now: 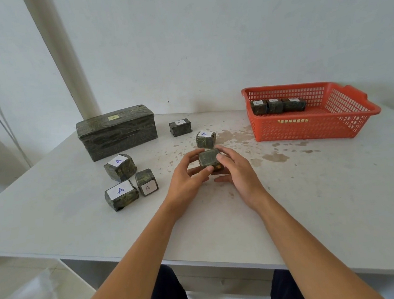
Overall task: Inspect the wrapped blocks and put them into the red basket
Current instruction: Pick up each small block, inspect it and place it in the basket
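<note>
Both hands hold one small dark green wrapped block (208, 158) just above the table's middle; my left hand (189, 177) grips its left side and my right hand (237, 171) its right side, and no label shows on it. Loose blocks with white "A" labels lie around: one just behind the held block (205, 139), one farther back (180, 127), and three at the left (120, 167) (121, 195) (146, 182). The red basket (349, 117) stands at the back right with three wrapped blocks (277, 105) along its far wall.
A long dark green wrapped box (116, 132) with a small yellow label stands at the back left of the white table (319, 197). Brownish stains (275, 157) mark the tabletop between my hands and the basket. A white wall rises close behind.
</note>
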